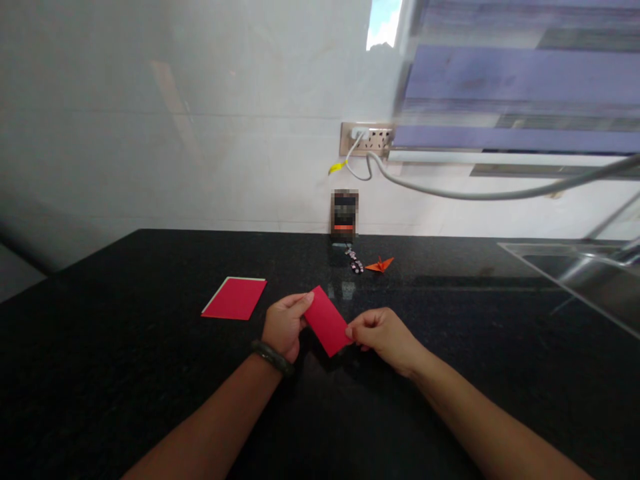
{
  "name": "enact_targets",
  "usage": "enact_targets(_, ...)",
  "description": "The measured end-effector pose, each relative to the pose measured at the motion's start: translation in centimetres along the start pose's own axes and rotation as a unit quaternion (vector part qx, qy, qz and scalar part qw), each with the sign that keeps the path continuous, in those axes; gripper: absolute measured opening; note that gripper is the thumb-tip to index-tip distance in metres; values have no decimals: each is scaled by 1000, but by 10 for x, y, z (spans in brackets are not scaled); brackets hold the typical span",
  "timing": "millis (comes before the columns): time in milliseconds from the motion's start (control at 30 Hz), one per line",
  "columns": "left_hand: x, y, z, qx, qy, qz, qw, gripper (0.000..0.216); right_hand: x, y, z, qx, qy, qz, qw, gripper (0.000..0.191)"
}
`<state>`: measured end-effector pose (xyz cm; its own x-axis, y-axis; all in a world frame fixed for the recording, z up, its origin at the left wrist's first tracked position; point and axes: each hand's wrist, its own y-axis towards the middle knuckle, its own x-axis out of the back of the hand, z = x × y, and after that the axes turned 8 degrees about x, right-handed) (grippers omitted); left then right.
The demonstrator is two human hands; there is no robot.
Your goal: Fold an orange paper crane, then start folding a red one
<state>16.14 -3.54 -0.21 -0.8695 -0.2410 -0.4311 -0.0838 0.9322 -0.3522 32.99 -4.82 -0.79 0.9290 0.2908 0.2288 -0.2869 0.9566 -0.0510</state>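
A red sheet of paper (pixel 327 323), apparently folded into a narrow rectangle, is held at a slant above the dark counter. My left hand (pixel 289 325) pinches its upper left corner with the thumb on top; a dark bracelet (pixel 273 357) circles that wrist. At the lower right corner, the thumb and fingertips of my right hand (pixel 379 335) grip the paper. Some of my fingers are hidden behind or under it. To the left lies a flat stack of square paper (pixel 235 299), red on top with a pale edge showing.
An orange folded paper crane (pixel 381 265) sits at the back, beside a beaded strap (pixel 355 262). The strap leads to a blurred-out phone-like device (pixel 345 215) leaning on the wall. Above are a socket panel (pixel 367 139) and a grey cable (pixel 465 195). A sink (pixel 575 280) lies right.
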Motion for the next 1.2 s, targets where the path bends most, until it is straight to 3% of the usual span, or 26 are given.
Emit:
enact_targets(100, 2, 2, 0, 54, 2, 21, 998, 8, 8, 0, 0, 129, -71, 1, 989, 20)
enact_targets(133, 3, 1, 1, 71, 5, 34, 997, 6, 10, -1, 1, 198, -107, -14, 974, 17)
enact_targets(200, 4, 0, 2, 94, 13, 59, 994, 5, 12, -3, 1, 308, -165, -6, 937, 32)
enact_targets(267, 4, -1, 4, 108, 26, 81, 991, 5, 12, -6, 2, 370, -201, 22, 907, 38)
enact_targets(333, 4, -2, 7, 109, 46, 100, 988, 7, 12, -9, 4, 392, -216, 49, 893, 32)
enact_targets(500, 4, -3, 13, 66, 112, 130, 983, 18, 9, -10, 9, 364, -188, 105, 906, 18)
enact_targets(633, 0, -7, 14, 43, 149, 146, 977, 24, 4, -3, 4, 292, -145, 8, 945, 14)
enact_targets(767, -2, -10, 15, 47, 135, 170, 975, 26, 1, 1, -3, 211, -114, -98, 966, 11)
enact_targets(900, -2, -12, 16, 42, 120, 195, 973, 28, 0, 2, -4, 125, -61, -98, 985, 18)
enact_targets(1033, -2, -13, 18, 35, 120, 196, 972, 33, -1, 2, -4, 95, -29, -93, 991, 20)
enact_targets(1200, -5, -14, 19, -19, 193, 140, 971, 27, -3, 1, -4, 94, -8, -90, 991, 21)
